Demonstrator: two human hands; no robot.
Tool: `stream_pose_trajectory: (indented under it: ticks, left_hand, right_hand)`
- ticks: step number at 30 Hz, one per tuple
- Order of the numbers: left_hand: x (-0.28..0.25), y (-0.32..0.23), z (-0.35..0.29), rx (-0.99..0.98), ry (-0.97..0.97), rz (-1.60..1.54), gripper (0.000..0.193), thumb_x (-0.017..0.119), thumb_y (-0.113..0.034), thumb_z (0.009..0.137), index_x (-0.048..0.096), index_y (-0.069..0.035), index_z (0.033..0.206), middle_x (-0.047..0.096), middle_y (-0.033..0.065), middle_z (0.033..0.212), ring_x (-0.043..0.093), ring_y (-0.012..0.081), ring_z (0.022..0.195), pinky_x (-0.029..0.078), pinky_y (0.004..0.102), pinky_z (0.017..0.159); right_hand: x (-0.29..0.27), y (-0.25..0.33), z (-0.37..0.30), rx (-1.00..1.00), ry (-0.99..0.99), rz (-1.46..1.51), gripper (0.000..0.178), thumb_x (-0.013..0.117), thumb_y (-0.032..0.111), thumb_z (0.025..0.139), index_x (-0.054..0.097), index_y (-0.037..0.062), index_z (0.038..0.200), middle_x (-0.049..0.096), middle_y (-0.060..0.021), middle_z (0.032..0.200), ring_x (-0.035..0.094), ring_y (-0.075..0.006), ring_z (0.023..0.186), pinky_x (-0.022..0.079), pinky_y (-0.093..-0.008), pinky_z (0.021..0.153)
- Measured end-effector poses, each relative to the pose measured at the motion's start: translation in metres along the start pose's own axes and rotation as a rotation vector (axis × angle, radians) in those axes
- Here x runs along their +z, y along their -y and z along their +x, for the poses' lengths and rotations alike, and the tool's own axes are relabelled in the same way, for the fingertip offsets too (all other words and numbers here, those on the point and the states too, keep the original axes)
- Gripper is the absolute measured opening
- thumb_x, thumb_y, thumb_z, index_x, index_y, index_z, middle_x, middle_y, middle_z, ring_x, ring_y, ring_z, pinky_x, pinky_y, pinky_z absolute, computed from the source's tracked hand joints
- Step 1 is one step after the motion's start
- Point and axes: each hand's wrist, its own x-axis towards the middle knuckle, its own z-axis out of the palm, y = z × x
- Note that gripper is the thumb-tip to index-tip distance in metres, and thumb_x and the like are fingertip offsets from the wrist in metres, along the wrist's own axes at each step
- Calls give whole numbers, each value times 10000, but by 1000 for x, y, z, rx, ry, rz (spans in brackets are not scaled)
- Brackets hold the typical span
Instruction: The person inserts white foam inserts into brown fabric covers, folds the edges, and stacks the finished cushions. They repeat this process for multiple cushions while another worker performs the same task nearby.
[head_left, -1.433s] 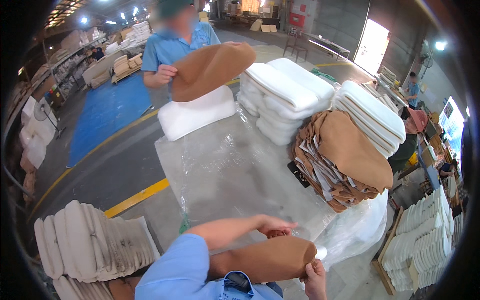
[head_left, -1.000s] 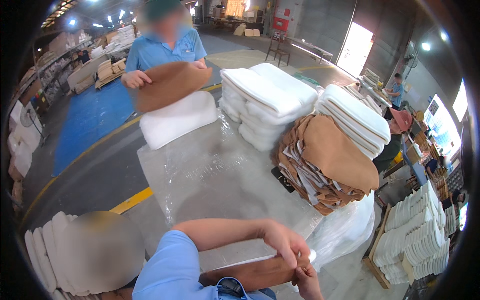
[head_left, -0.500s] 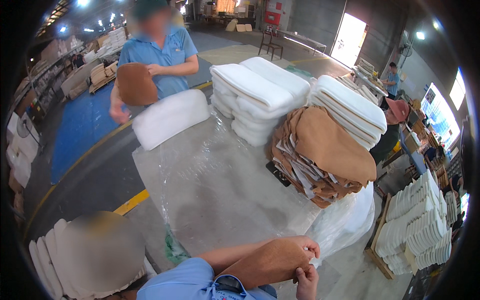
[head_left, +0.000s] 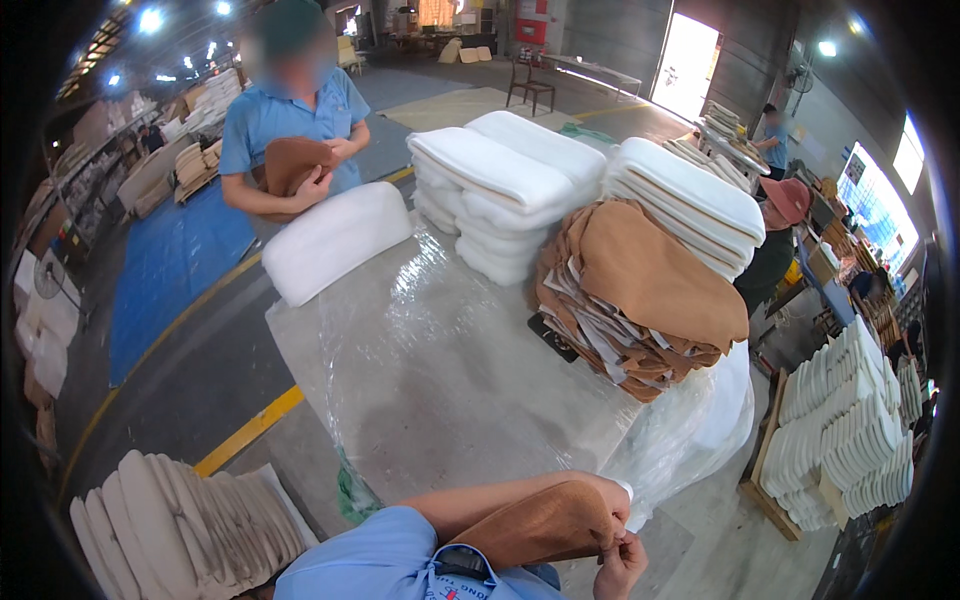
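Note:
A brown fabric cover (head_left: 535, 522) lies along my left forearm, close against my body at the table's near side. My left hand (head_left: 603, 497) has its fingers closed at the cover's right end, where a bit of white shows beside it. Just below, my right hand (head_left: 622, 566) pinches the cover's edge, its fingertips close to the left ones. What lies inside the cover is hidden. A heap of brown covers with pale undersides (head_left: 665, 270) sits at the table's right side, next to stacks of folded white padding (head_left: 510, 165).
Plastic sheeting covers the grey table (head_left: 440, 400). A white pad (head_left: 338, 240) rests at its far left. Across from me a co-worker (head_left: 295, 130) holds a brown piece. Beige cushions (head_left: 185, 525) are stacked lower left; a pallet of white pads (head_left: 840, 430) stands at right.
My hands have come closer together at the cover's end. The co-worker has brought both hands to the brown piece and lowered it. The view has shifted slightly.

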Motion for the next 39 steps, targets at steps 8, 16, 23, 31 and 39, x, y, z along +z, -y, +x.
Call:
stream_pose_trajectory:
  ticks: [8, 16, 23, 31, 39]
  left_hand:
    - [0, -4, -11, -61, -46, 106, 413, 713, -398, 910, 757, 5, 992, 752, 172, 907, 706, 258, 879, 525, 405, 773]
    - [0, -9, -21, -30, -16, -27, 393, 749, -352, 882, 726, -45, 1125, 749, 93, 963, 693, 215, 909, 522, 376, 776]
    - [-1, 21, -8, 159, 61, -174, 411, 756, -345, 881, 721, -52, 1167, 738, 77, 976, 675, 193, 912, 516, 349, 790]
    - [5, -11, -24, -189, -192, -176, 278, 822, -303, 816, 748, -73, 954, 717, 55, 850, 650, 168, 816, 505, 356, 712]
    - [10, 4, 2, -39, -286, -113, 183, 698, -252, 917, 694, -69, 928, 687, 65, 821, 609, 152, 806, 485, 363, 713]
  right_hand:
    - [-4, 12, -5, 69, -24, 59, 81, 729, 73, 995, 721, 20, 1056, 632, 6, 834, 521, -78, 701, 404, -240, 635]
    - [-4, 20, 2, 171, -18, 218, 69, 759, 63, 955, 692, 51, 943, 656, -7, 834, 552, -90, 724, 431, -248, 670]
    - [-12, -10, 9, 238, 41, 330, 110, 748, 59, 955, 643, 46, 982, 691, -43, 858, 604, -120, 670, 467, -265, 570]
    - [-12, -23, 15, 303, 15, 450, 113, 767, 47, 934, 664, 31, 979, 705, -54, 874, 640, -140, 710, 509, -270, 621]
    - [5, -15, -5, 529, 167, 829, 308, 716, 180, 1011, 652, 116, 1306, 736, -29, 1208, 700, -215, 1101, 558, -407, 962]
